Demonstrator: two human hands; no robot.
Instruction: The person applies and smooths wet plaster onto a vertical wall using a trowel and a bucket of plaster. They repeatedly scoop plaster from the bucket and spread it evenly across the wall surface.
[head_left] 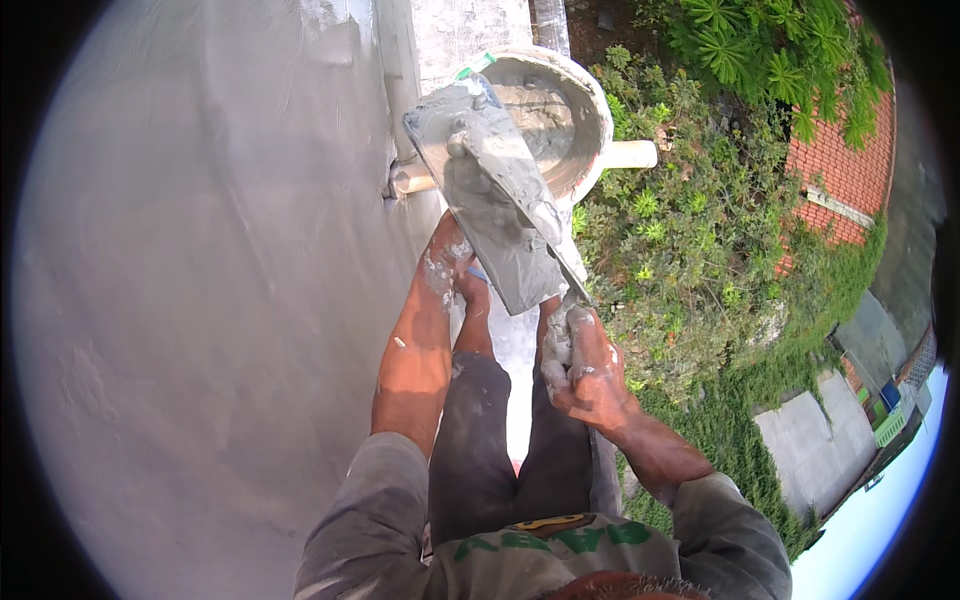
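A rectangular mortar board loaded with wet grey mortar is tilted in front of me. My left hand is beneath its near left side, holding it up, with the fingers hidden below. My right hand is closed around the mortar-smeared handle of a plastering trowel. The trowel's long blade slants across the right side of the board, against the mortar. Just beyond stands a round bucket with more grey mortar inside, partly covered by the board and trowel.
A smooth grey plastered wall rises along my left. A pole sticks out sideways by the bucket. My legs are below, on a narrow pale walkway. To the right, bushes and a red tiled roof lie lower down.
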